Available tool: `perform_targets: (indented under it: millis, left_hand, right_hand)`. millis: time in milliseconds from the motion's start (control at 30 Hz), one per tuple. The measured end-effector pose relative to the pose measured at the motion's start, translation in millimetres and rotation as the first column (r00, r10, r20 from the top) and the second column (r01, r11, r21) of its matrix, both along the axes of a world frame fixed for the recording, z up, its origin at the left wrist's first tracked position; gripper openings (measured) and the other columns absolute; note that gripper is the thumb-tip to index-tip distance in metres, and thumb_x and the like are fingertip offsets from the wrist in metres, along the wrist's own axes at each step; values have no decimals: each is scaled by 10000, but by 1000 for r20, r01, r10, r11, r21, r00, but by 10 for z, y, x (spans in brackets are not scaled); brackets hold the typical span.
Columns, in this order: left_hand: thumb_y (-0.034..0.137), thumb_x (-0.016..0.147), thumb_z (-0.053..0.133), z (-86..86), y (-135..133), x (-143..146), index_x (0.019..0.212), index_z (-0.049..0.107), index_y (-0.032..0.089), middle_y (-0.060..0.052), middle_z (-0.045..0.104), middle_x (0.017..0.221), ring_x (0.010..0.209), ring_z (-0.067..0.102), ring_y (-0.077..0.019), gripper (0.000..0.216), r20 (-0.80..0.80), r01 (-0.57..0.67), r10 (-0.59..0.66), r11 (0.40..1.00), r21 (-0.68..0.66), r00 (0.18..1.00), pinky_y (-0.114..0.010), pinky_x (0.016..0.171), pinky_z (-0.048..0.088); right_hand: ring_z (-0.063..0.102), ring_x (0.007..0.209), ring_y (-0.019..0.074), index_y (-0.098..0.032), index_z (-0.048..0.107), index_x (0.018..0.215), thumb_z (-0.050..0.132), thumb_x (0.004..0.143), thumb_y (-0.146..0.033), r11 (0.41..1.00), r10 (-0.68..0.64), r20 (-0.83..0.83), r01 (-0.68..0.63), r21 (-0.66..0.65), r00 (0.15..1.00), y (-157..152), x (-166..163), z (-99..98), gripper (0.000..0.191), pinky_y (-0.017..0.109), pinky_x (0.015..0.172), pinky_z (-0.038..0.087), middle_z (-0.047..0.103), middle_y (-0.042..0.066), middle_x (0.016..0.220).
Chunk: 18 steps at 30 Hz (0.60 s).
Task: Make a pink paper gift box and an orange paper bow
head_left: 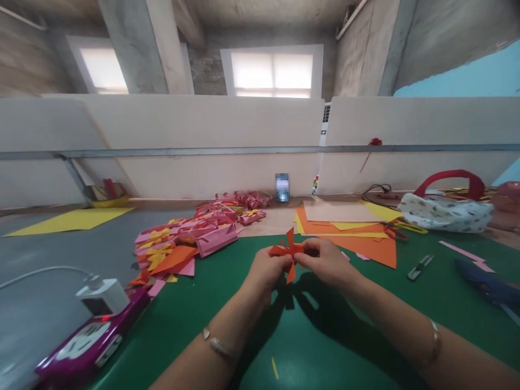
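Note:
Both hands meet above the green mat (pixel 325 336) at the middle of the view. My left hand (pixel 266 271) and my right hand (pixel 325 261) pinch a small orange paper piece (pixel 287 252) with several pointed strips fanning out like petals. The fingers of each hand are closed on its centre. A bracelet sits on each wrist. Nearest to the hands are the stacked orange and yellow paper sheets (pixel 357 235) just behind the right hand.
A heap of pink, orange and yellow paper flowers (pixel 195 235) lies at the left. A purple power strip with a white plug (pixel 95 330) is front left. Scissors (pixel 402 230), a patterned bag with red handles (pixel 447 208), a small clip (pixel 420 267) and a phone (pixel 281 187) lie further back.

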<state>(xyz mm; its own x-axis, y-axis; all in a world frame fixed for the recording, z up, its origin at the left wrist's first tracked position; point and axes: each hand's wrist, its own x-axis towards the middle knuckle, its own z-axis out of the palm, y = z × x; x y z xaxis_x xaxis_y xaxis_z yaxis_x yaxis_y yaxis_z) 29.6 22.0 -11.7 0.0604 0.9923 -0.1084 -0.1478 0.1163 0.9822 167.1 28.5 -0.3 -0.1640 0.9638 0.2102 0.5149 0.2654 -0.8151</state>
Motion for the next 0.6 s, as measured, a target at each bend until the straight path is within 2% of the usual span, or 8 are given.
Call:
perform_targets:
  millis: [233,433,600]
  left_hand:
    - [174,541,648,-117,128,7,630,631,137,29,512,450,384,404,-76,98,-100,-48,57,995,87,993,-206,406,290]
    - [124,573,632,-47,58,-3,662,644,167,13,583,510,444,486,-108,100,-191,-10,49,979,202,980,-217,462,346]
    - [119,603,621,-6,8,15,696,650,164,-19,656,636,554,568,-135,107,-191,30,17,970,242,981,-225,529,407]
  right_hand:
    - [474,563,111,-165,571,608,583,658,-227,996,-49,-102,41,-78,994,-14,-32,-27,81,221,513,326,535,-31,575]
    - [462,480,92,-164,551,575,556,622,-141,984,-74,-161,46,-172,984,-21,-43,-32,53,205,452,320,520,-41,507]
    - [444,452,85,-169,541,546,568,592,-126,975,-103,-202,59,-215,974,10,-32,-46,68,203,442,330,491,-56,465]
